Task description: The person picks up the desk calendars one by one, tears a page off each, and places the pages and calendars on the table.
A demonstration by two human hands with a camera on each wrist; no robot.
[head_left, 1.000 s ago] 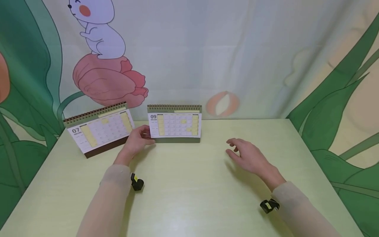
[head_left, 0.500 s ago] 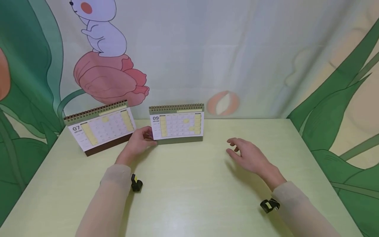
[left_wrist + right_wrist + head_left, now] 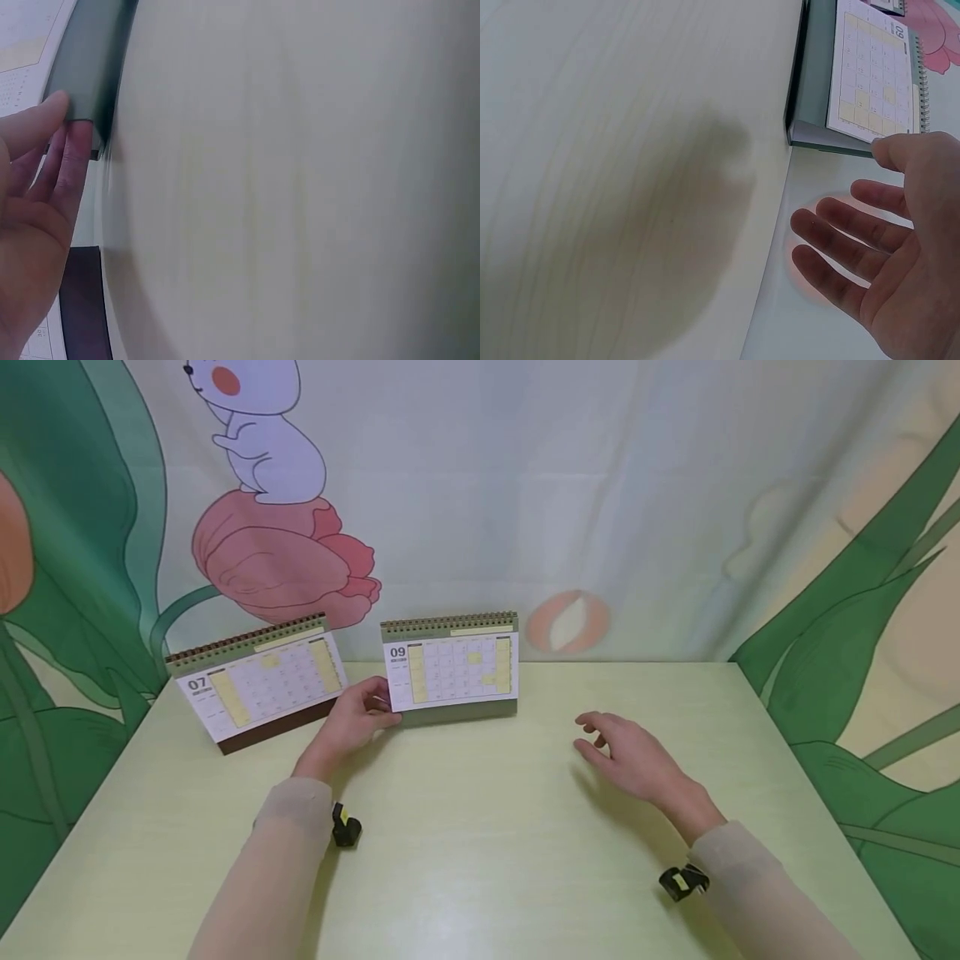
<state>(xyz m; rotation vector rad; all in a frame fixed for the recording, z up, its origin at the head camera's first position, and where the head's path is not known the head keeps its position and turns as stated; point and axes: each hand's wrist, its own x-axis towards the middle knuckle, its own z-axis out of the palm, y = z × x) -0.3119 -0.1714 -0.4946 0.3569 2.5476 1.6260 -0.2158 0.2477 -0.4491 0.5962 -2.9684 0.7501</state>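
Nearby, still hovering with fingers loosely spread over the pale yellow-green wooden table [image 3: 480, 860]: right hand [image 3: 633, 757], holding nothing. Further back, pinching the lower left corner of the green-based spiral-bound "09" desk calendar [image 3: 451, 666]: left hand [image 3: 352, 720]. Now tilted and shifted slightly back; beside it, the brown-based "07" desk calendar [image 3: 255, 682], untouched.

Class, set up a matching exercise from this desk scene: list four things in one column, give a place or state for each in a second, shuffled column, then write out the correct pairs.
Column 1
1. calendar marked 07
2. calendar marked 09
3. left hand
4. right hand

Column 2
A. open, holding nothing, above the table
B. stands at the far left, with a brown base
C. grips the lower left corner of a calendar
D. stands in the middle, with a grey-green base

Pairs: 1-B, 2-D, 3-C, 4-A
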